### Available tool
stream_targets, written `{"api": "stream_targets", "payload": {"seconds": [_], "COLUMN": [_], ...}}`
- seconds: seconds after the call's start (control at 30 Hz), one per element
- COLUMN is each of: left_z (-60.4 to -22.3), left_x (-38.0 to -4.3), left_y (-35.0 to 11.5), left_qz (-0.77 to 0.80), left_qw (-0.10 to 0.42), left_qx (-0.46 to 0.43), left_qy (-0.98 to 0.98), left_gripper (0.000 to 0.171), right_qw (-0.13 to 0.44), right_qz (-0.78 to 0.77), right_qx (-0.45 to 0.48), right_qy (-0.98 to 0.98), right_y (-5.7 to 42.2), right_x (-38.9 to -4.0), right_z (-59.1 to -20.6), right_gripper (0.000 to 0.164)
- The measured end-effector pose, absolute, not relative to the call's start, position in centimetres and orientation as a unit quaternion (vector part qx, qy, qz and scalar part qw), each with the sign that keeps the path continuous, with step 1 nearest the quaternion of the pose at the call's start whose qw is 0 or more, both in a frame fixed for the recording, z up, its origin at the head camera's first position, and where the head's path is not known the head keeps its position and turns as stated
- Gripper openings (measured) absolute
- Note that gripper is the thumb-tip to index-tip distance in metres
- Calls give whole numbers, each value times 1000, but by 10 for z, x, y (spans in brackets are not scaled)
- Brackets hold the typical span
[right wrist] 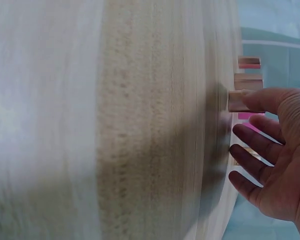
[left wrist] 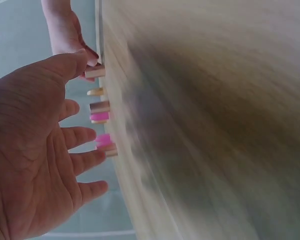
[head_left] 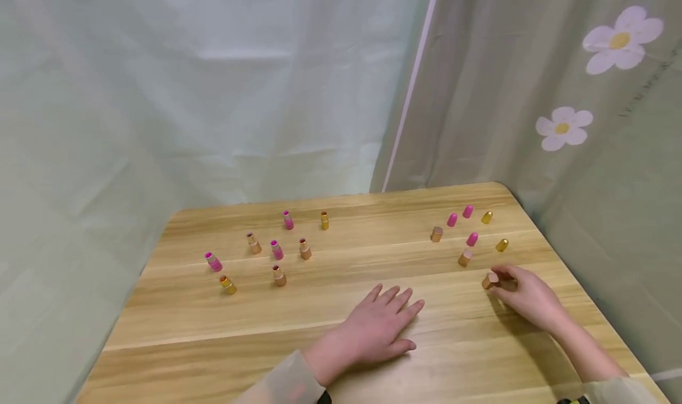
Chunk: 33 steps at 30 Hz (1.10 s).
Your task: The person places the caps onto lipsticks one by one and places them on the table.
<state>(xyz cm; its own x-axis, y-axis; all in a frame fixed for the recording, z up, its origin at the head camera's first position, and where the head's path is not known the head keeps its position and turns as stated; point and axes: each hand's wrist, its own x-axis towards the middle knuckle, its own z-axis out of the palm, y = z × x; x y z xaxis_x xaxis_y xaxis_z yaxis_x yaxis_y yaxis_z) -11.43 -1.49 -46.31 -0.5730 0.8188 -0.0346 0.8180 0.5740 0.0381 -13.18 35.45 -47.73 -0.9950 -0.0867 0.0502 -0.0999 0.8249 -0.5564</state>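
Observation:
My right hand [head_left: 527, 297] is at the right side of the table, pinching a rose-gold angular lipstick cap [head_left: 489, 281] between thumb and index finger. In the right wrist view the thumb lies against that cap [right wrist: 238, 102], which stands on the wood, while the other fingers are spread. My left hand [head_left: 375, 327] is palm down low over the middle of the table, fingers straight and apart, holding nothing. Nearest the held cap are another rose-gold cap [head_left: 465, 258], a gold rounded cap [head_left: 502, 245] and a pink rounded cap [head_left: 472, 239].
Farther back on the right stand a rose-gold cap [head_left: 437, 234], pink caps [head_left: 452, 220] and a gold cap [head_left: 487, 217]. Several uncapped lipstick tubes [head_left: 276, 249], pink, gold and rose-gold, stand on the left. Curtains [head_left: 256, 96] hang behind the wooden table [head_left: 373, 238].

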Motion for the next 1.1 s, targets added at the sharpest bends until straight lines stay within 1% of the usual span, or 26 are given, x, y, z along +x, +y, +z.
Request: {"api": "stream_targets", "payload": {"seconds": [0.23,0.5,0.73,0.97,1.1], "left_z": [-463,-467,-467,-463,-460], "left_x": [-114,-115,-116,-115,-116], "left_y": [-4,-8,-13,-25,-38], "left_qz": [1,3,2,20,33], "left_qw": [28,24,19,25,4], "left_qx": [471,461,455,436,431], "left_qy": [882,887,891,899,902], "left_gripper": [73,74,73,73,68], "right_qw": [26,41,44,43,37], "right_qz": [286,283,289,361,451], "right_qx": [54,61,58,30,15], "right_qy": [-956,-956,-955,-931,-892], "right_y": [362,362,355,344,330], "right_x": [-127,-131,-134,-132,-130], "right_z": [-480,-482,-480,-474,-470], "right_gripper": [42,40,31,34,40]}}
